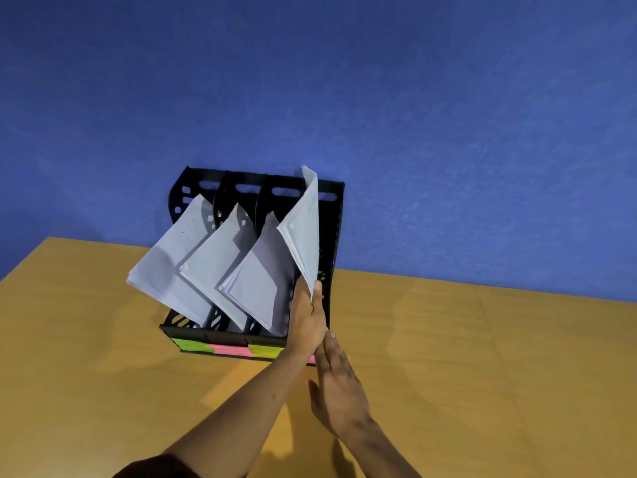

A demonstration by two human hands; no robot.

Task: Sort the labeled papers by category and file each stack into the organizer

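Observation:
A black four-slot organizer [336, 215] stands on the wooden table against the blue wall. Sticky labels [227, 350] in green, pink and yellow run along its front edge. The three left slots each hold a white paper stack [172, 260] leaning out to the left. A fourth paper stack [305, 229] stands upright in the rightmost slot. My left hand [306, 320] grips that stack at its lower edge, thumb on the near side. My right hand [339, 384] is flat with its fingers straight, fingertips at the organizer's front right corner, holding nothing.
The wooden table [482, 357] stretches to the left and right of the organizer. The blue wall [413, 115] rises right behind it. No loose papers lie on the visible tabletop.

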